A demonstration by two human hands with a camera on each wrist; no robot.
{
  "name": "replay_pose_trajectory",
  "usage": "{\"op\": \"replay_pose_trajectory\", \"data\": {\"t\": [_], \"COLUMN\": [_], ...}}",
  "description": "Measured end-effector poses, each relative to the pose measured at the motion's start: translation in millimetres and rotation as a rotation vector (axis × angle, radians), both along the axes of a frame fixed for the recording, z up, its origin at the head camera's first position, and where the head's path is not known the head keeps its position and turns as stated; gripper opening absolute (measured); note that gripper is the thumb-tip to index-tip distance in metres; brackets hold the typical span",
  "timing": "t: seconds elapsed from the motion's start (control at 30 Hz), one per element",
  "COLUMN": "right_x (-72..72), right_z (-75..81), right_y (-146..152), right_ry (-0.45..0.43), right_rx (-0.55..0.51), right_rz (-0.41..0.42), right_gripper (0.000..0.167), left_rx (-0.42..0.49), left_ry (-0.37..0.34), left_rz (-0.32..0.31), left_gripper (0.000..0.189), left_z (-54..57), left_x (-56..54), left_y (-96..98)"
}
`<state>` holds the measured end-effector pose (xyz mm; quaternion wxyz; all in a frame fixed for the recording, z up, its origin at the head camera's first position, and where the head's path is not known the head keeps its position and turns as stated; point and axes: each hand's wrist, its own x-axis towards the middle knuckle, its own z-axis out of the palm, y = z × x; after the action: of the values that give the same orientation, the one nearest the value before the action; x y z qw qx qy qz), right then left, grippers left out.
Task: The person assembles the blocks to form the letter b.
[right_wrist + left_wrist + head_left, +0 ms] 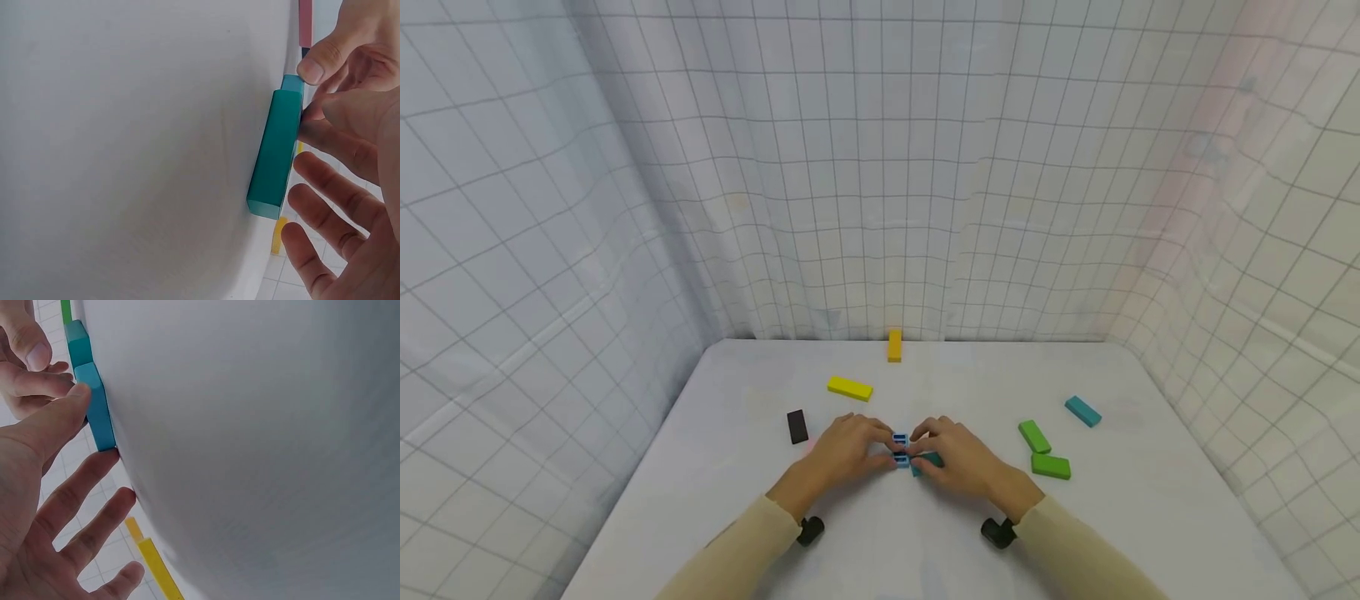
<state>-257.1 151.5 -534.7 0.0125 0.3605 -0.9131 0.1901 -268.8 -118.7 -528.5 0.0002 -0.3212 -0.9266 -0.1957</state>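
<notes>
The left hand (848, 446) pinches a blue block (102, 415) on the bench (895, 542); whether the right hand (961, 457) pinches the teal block (274, 156) just right of it, I cannot tell

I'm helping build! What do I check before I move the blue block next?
1. Left hand's grip touches the blue, rectangular, plastic-looking block: ok, thumb against it.
2. Right hand's grip holds the teal, rectangular, plastic-looking block: cannot tell, partly hidden.
3. Both blocks close together: ok.
4. Both joined: cannot tell.
5. Yellow, rectangular, plastic-looking block away from hands: ok, farther back.
6. Pink, straight-edged, plastic-looking block uncovered in head view: not ok, left hand mostly hides it.
</notes>
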Motion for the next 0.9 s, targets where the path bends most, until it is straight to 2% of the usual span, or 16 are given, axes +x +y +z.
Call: {"op": "replay_pose_trajectory", "data": {"t": [0.4,0.7,0.9], "right_x": [4.9,6.6,7.7], "right_z": [-4.5,4.5,3.8], "right_y": [1.9,4.0,5.0], "right_ry": [0.0,0.01,0.017], "right_rx": [0.006,0.003,-0.007], "right_rz": [0.036,0.026,0.033], "right_gripper": [0.016,0.011,0.01], "left_rx": [-0.006,0.017,0.003], "left_ry": [0.048,0.062,0.048], "left_rz": [-0.037,-0.049,-0.067], "left_gripper": [0.017,0.017,0.019], "left_z": [-2.5,-1.7,-1.0], "left_x": [15.3,17.1,19.7], "left_y": [-1.9,-0.7,-0.4]}}
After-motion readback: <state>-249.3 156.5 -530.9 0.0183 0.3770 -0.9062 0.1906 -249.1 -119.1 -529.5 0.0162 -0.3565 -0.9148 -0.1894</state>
